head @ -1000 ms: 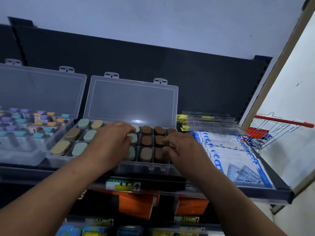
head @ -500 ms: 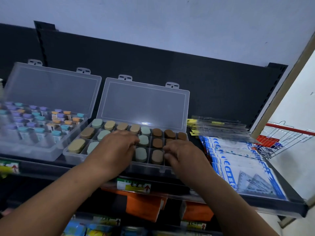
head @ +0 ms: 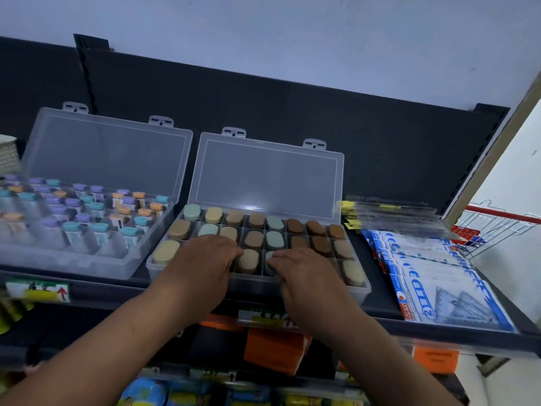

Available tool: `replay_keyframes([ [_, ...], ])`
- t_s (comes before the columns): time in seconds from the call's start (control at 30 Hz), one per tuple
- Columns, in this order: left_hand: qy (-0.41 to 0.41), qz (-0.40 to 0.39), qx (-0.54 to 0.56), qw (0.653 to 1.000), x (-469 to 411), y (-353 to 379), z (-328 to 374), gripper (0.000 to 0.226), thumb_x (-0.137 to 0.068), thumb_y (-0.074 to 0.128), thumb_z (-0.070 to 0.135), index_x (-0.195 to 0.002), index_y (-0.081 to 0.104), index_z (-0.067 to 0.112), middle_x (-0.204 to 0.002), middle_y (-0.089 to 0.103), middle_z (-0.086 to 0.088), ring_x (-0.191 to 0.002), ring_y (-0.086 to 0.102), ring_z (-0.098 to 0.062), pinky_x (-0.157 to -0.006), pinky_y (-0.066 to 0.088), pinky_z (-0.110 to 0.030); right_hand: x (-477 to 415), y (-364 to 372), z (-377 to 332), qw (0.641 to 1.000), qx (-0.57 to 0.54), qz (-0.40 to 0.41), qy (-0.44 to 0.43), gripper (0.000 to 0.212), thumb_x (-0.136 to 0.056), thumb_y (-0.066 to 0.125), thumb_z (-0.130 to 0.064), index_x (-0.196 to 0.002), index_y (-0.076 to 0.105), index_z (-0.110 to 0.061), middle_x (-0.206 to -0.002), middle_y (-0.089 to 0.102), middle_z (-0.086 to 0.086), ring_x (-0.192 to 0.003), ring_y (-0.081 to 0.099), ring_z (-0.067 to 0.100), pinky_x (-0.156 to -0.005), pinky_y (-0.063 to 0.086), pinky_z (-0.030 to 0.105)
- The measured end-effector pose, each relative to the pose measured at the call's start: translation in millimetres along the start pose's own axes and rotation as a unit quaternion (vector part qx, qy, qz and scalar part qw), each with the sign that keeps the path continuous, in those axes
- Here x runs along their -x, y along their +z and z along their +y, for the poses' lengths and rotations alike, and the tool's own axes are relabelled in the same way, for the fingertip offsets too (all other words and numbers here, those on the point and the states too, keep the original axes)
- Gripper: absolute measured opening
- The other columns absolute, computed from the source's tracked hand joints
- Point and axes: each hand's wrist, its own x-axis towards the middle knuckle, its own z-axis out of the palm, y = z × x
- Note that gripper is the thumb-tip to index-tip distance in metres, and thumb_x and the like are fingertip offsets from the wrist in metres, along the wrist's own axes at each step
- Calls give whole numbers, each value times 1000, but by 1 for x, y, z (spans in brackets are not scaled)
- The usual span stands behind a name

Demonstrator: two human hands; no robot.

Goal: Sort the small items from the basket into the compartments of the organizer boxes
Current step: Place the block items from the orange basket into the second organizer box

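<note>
A clear organizer box (head: 358, 288) with its lid up sits on the dark shelf. Its compartments hold oval erasers (head: 294, 226) in brown, tan and pale green. My left hand (head: 205, 257) lies over the front-left compartments with its fingers bent down, and its fingertips are hidden. My right hand (head: 304, 271) is over the front middle, with its fingertips curled on a pale green eraser (head: 268, 257) in the front row. A tan eraser (head: 248, 260) stands between the two hands. No basket shows.
A second open clear box (head: 73, 259) of small capped items in purple, teal and orange stands to the left. Packets of blue-and-white ruler sets (head: 433, 279) lie to the right. A red-handled wire cart (head: 497, 227) is at the far right. Orange packs fill the shelf below.
My right hand has shifted left from the brown erasers to the pale green one in the front row. My left hand has drawn back toward the front row. The view has swung left.
</note>
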Motion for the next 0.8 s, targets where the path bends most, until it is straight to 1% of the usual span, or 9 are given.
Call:
replay_keyframes([
  [0.07,36,4,9,999,4,0,-7,41,-90,47,4,-127,59,17,-130,58,1,-121,49,-17,-104,38,-33,2,1,-6,1000,9,2,24,44,-100,39,-23,-143,43,-25,-149,42,-6,-135,32,12,-112,19,26],
  [0.17,55,20,17,998,4,-3,-17,31,-80,51,-1,-101,72,7,-103,70,-10,-98,63,-29,-87,46,-32,2,0,-13,999,10,13,47,42,-102,35,-26,-143,43,-27,-149,40,-9,-136,30,9,-102,13,17],
  [0.2,49,22,18,998,3,-6,-20,32,-80,47,3,-100,71,6,-103,70,-11,-98,63,-30,-87,44,-30,0,-2,-16,998,8,20,52,41,-102,35,-27,-142,44,-26,-149,41,-8,-135,31,8,-100,13,15],
  [0.27,35,32,22,999,1,-13,-26,37,-87,43,11,-116,66,9,-119,64,-8,-112,56,-26,-97,38,-30,-6,-8,-21,998,6,28,62,41,-103,35,-27,-142,45,-24,-149,41,-6,-136,31,8,-104,13,13],
  [0.33,34,24,17,999,-2,-17,-33,35,-92,48,11,-125,60,12,-131,56,-4,-121,48,-21,-102,32,-26,-13,-14,-27,997,3,23,68,43,-103,34,-30,-145,41,-22,-152,37,-5,-139,28,8,-111,12,17],
  [0.47,40,22,-2,999,-5,-20,-48,24,-86,55,8,-107,67,7,-116,64,-10,-107,57,-27,-92,44,-34,-37,-14,-36,997,14,-10,69,42,-102,34,-37,-141,45,-23,-150,40,-4,-138,31,11,-114,19,29],
  [0.53,46,23,-9,999,-5,-22,-51,22,-85,56,7,-103,69,5,-110,66,-13,-103,60,-31,-89,47,-35,-46,-9,-38,996,30,-41,76,36,-102,32,-39,-128,53,-25,-137,52,-4,-128,43,15,-109,31,36],
  [0.63,54,21,-7,998,-4,-25,-52,28,-93,49,14,-116,64,8,-123,60,-7,-114,53,-25,-97,38,-30,-52,-5,-39,992,36,-81,89,31,-101,31,-39,-111,57,-25,-114,60,-5,-112,52,18,-97,39,38],
  [0.8,69,6,4,998,-6,-24,-51,33,-97,42,18,-127,56,15,-133,52,0,-121,44,-16,-101,30,-25,-48,-13,-41,992,-2,-80,99,36,-101,37,-34,-133,52,-26,-140,52,-5,-131,42,15,-112,30,37],
])
